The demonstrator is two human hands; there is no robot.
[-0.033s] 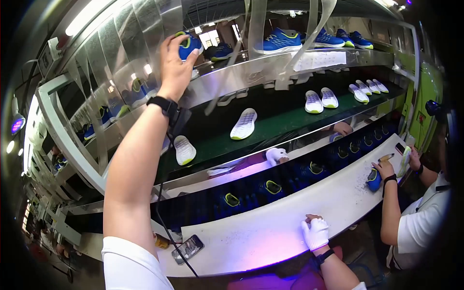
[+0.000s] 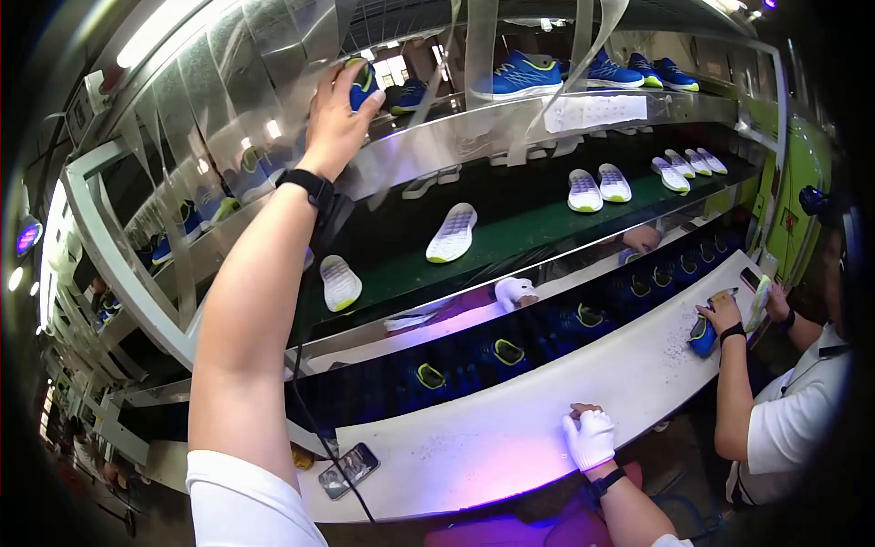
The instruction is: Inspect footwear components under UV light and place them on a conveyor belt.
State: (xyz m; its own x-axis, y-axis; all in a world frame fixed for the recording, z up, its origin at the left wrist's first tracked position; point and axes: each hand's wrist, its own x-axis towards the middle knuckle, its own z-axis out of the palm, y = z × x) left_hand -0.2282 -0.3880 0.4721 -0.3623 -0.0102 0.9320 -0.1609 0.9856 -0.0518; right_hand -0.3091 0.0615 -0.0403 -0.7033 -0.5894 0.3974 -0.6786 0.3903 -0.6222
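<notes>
My left hand (image 2: 339,117), bare and raised, is closed round a blue shoe (image 2: 364,85) with a lime collar at the upper shelf. The fingers hide part of the shoe; its toe end cannot be made out. Beyond it stands a dark blue shoe (image 2: 406,96), partly behind clear plastic strips (image 2: 436,87). My right hand (image 2: 591,439), in a white glove with bare fingertips, stays low over the white worktop (image 2: 474,433). Its fingers are curled together with nothing showing in them.
Blue shoes (image 2: 527,77) line the upper shelf. White soles (image 2: 453,233) lie on the green belt (image 2: 392,273); shoe uppers (image 2: 509,353) sit on a dark lower belt. A phone (image 2: 349,470) and a cable (image 2: 314,428) are near. At right, a co-worker's hand (image 2: 721,314) holds a blue shoe.
The whole view has shifted slightly, with the scene a little further left. My left hand keeps hold of the blue shoe, which looks slightly turned. My right hand stays nearly in place.
</notes>
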